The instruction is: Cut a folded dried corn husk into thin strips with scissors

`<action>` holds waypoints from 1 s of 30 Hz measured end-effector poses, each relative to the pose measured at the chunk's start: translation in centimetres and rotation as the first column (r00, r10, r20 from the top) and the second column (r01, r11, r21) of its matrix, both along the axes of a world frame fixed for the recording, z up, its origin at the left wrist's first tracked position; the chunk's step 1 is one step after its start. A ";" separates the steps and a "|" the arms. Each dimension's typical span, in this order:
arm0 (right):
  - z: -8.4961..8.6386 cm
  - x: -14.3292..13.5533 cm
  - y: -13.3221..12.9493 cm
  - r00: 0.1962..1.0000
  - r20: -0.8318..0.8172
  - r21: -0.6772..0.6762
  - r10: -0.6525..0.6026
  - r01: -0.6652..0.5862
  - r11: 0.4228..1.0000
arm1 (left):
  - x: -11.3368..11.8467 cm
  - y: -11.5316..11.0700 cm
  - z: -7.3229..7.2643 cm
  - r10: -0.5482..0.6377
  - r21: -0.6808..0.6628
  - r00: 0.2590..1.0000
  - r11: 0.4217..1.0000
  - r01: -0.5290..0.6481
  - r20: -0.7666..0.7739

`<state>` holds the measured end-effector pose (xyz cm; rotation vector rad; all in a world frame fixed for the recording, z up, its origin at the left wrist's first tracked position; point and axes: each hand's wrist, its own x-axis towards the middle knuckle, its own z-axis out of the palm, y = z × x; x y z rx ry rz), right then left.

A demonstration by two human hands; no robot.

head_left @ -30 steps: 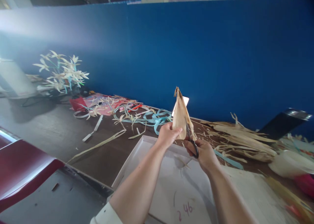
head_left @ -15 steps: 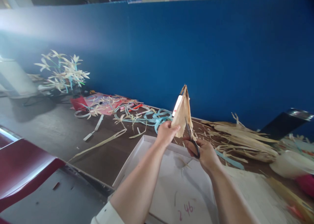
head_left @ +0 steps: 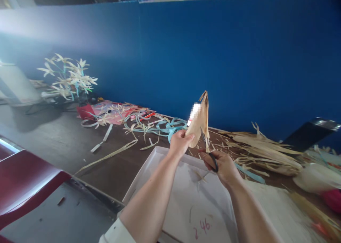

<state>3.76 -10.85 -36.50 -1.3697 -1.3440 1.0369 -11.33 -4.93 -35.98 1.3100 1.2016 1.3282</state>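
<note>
Far left, a bunch of pale husk flowers [head_left: 68, 78] stands on the dark table [head_left: 53, 140], well apart from the work. Moving right, loose strips and blue ribbon [head_left: 165, 126] lie scattered along the wall side of the table.

Now the action, over a white tray [head_left: 149, 175] with red marks scrawled near its front edge. The left hand [head_left: 180, 143] is pinched shut on the lower edge of a dried husk [head_left: 199, 124], holding it upright, tip pointing up against the blue wall [head_left: 239, 58]. Just to its right, the right hand [head_left: 222, 165] is closed round the black handles of the scissors [head_left: 209, 147], blades angled up and meeting the husk's lower right edge. How far the blades stand apart is too small to tell.

By the look of it, this is the trimming step: a cut is being worked along the husk's side, with slivers lying in the tray below. A cut along that edge calls for the left pinch to stay firm so the husk doesn't twist, and for the blades to follow the grain so the husk doesn't tear.

Further right, a heap of uncut husks [head_left: 266, 150] lies on the table, and beyond it something white and something pink, blurred at the frame's edge.
</note>
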 end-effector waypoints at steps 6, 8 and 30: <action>-0.5 0.4 0.2 0.999 0.025 0.032 0.039 -0.040 0.999 | -0.1 0.0 0.1 0.006 -0.014 1.000 1.000 -0.006 -0.005; -0.6 0.4 0.2 0.998 0.037 0.040 0.042 -0.044 0.998 | -0.1 0.1 0.1 0.011 -0.020 1.000 1.000 -0.011 -0.006; -0.5 0.6 0.0 0.994 0.074 0.020 0.080 -0.082 0.996 | -0.1 0.5 -0.3 0.067 -0.019 0.997 0.998 -0.066 0.042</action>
